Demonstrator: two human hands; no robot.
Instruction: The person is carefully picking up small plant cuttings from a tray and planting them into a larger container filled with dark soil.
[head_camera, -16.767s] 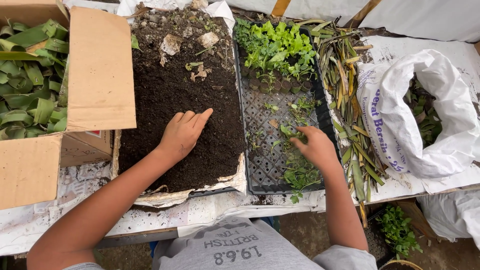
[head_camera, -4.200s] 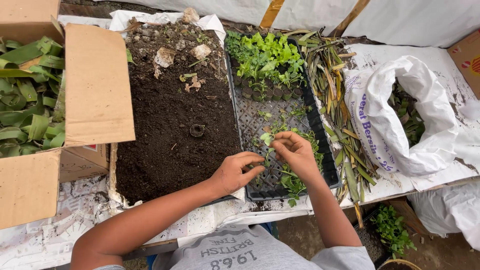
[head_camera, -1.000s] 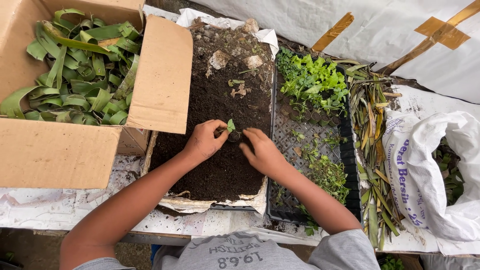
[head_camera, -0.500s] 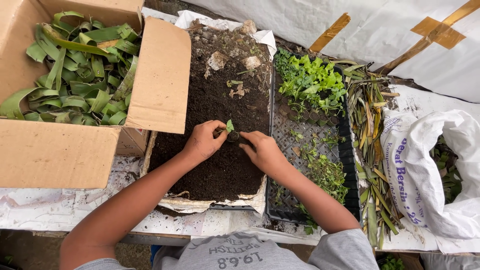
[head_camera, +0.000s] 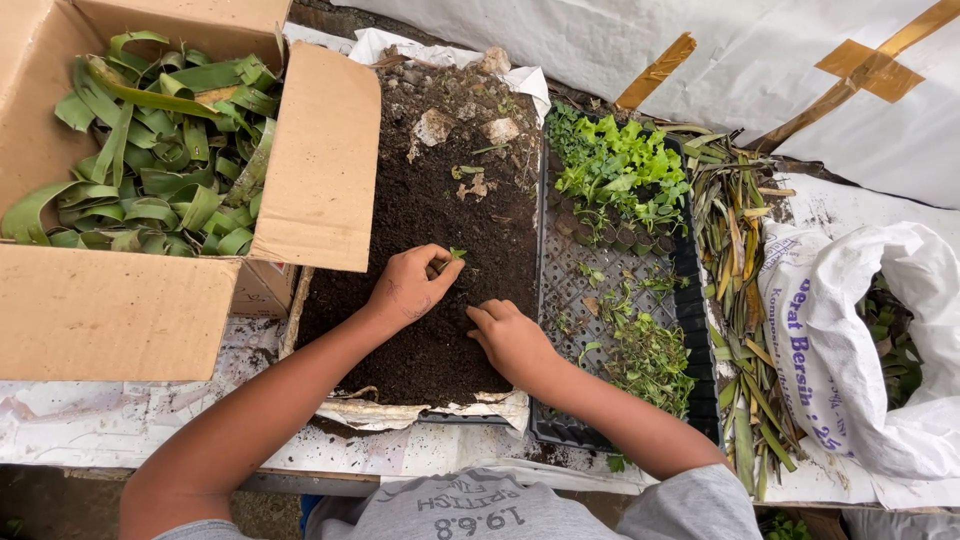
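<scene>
While pinched by left fingers (head_camera: 437, 268), seedling (head_camera: 456, 254) touches soil (head_camera: 420, 215).

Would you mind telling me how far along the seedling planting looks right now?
Early. Done: dark soil is spread out. In hand: the left hand pinches one small seedling upright at the soil while the right hand rests on the soil beside it. Left: many seedlings sit in the black tray.

Soil bed (head_camera: 420, 210) lies between cardboard box (head_camera: 120, 300), left, and seedling tray (head_camera: 585, 300), right; sack (head_camera: 850, 330) sits far right. Both hands rest on the soil.
</scene>
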